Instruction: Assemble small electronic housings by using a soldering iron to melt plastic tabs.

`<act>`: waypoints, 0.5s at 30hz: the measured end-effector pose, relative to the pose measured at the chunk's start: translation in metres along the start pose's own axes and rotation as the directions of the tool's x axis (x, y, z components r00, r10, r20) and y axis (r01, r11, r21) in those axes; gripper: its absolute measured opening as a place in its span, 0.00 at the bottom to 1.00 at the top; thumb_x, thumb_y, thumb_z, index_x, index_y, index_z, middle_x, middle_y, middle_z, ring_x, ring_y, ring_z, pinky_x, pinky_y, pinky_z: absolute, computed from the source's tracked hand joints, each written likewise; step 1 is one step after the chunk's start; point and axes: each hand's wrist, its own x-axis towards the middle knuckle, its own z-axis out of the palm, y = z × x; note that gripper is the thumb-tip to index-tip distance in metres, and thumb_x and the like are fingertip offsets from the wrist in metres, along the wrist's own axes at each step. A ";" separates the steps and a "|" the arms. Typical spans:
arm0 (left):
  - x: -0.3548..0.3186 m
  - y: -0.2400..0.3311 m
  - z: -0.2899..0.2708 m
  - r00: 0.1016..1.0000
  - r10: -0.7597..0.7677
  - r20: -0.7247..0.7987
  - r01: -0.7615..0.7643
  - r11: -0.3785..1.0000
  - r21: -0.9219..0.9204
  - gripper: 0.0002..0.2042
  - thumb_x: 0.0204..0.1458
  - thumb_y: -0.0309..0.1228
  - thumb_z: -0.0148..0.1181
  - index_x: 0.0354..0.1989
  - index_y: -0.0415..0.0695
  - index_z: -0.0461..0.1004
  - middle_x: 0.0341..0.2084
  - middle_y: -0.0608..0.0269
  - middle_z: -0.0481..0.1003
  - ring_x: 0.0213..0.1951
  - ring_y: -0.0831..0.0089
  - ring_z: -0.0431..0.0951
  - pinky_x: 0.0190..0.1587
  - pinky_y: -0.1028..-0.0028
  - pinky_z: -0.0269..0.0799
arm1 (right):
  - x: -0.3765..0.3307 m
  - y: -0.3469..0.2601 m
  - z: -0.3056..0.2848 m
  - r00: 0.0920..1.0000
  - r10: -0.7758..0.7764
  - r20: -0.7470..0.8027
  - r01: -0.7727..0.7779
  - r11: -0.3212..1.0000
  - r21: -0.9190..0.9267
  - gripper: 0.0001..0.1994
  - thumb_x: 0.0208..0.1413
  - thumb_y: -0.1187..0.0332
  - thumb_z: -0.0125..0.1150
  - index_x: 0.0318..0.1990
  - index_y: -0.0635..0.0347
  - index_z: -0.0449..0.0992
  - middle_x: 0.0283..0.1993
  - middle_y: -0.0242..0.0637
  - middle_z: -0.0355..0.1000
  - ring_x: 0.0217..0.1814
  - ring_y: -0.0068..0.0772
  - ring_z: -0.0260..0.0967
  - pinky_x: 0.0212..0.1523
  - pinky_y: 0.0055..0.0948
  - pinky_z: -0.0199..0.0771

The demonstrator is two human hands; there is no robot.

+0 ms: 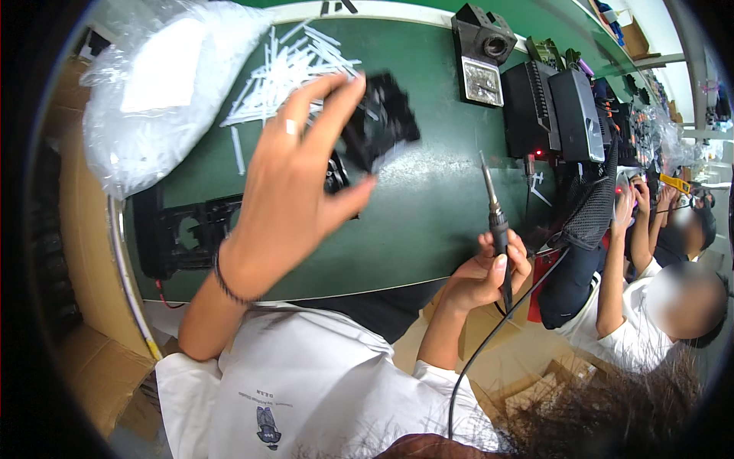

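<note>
White bag label (pixel 162 65) is illegible. Left hand (pixel 290 172) arches, fingers parted at blurred black plastic part (pixel 382 126), hold unclear; right hand (pixel 493 277) wraps fingers round soldering iron (pixel 498 219).

Left hand (pixel 287 180) apparently touching black part (pixel 384 122) (blurred); right hand (pixel 489 277), soldering iron (pixel 498 220).

Bare tabletop (pixel 432 203) leaves room to pass between the black part (pixel 382 122) by the left hand (pixel 287 180) and the soldering iron (pixel 497 219). White strips (pixel 287 73) and a plastic bag (pixel 164 99) block the far left; a black box (pixel 526 111) stands beyond the soldering iron.
</note>
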 end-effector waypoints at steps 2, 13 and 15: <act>0.048 -0.013 -0.011 0.986 0.038 -0.165 -0.041 0.999 -0.013 0.38 0.47 0.30 0.76 0.70 0.41 0.70 0.66 0.45 0.69 0.65 0.45 0.73 0.69 0.58 0.67 | 0.001 0.000 -0.001 0.996 -0.008 0.085 0.006 1.000 0.024 0.12 0.67 0.72 0.59 0.52 0.71 0.72 0.60 0.56 0.70 0.46 0.50 0.81 0.49 0.41 0.89; 0.046 -0.074 -0.038 0.936 0.216 0.279 -0.260 0.957 0.131 0.12 0.54 0.26 0.70 0.47 0.46 0.81 0.47 0.58 0.73 0.53 0.54 0.73 0.60 0.60 0.70 | 0.009 -0.018 0.025 0.760 -0.162 0.629 0.421 0.860 -0.288 0.19 0.55 0.92 0.60 0.50 0.64 0.85 0.54 0.50 0.79 0.51 0.43 0.85 0.55 0.34 0.85; 0.029 -0.076 -0.037 0.924 0.170 0.342 -0.240 0.955 0.174 0.09 0.52 0.24 0.70 0.42 0.44 0.82 0.48 0.59 0.73 0.53 0.56 0.71 0.60 0.61 0.69 | 0.009 -0.019 0.035 0.687 -0.049 0.725 0.380 0.874 -0.301 0.22 0.50 0.88 0.67 0.51 0.57 0.87 0.56 0.46 0.78 0.57 0.47 0.82 0.54 0.38 0.84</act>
